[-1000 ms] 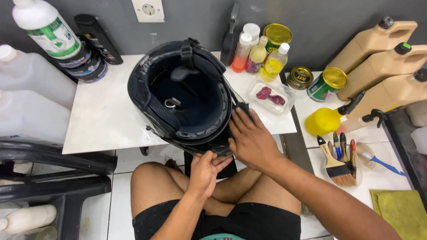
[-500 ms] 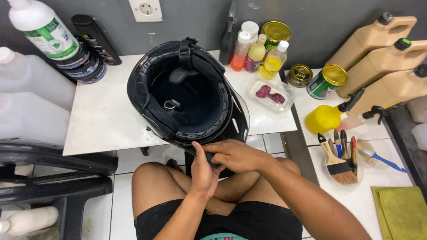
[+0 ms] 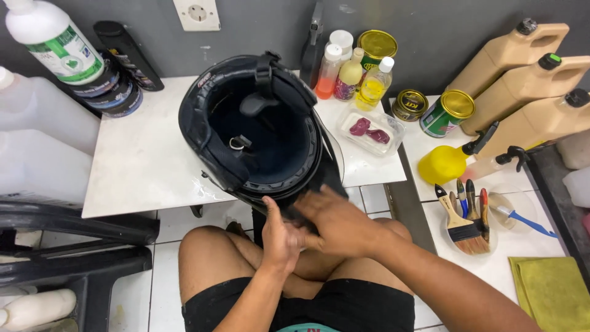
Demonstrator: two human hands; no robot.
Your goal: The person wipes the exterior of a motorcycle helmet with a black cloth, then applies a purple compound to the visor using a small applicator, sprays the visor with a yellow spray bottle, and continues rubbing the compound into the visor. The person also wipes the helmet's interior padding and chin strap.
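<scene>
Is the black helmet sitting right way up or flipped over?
Flipped over. The black helmet rests on the white table with its opening facing up, so the dark inner padding and a chin strap show inside.

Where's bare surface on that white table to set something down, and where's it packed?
Free: the white table left of the upturned black helmet, out to the stacked tins. Narrow strip below the clear tray. Crowded: bottles at the back, cans, jugs and brush dish on the right. Both hands fill the front edge.

Upturned black helmet (image 3: 258,132) on white table (image 3: 141,166), left hand (image 3: 279,237) and right hand (image 3: 338,224) at its near rim
</scene>
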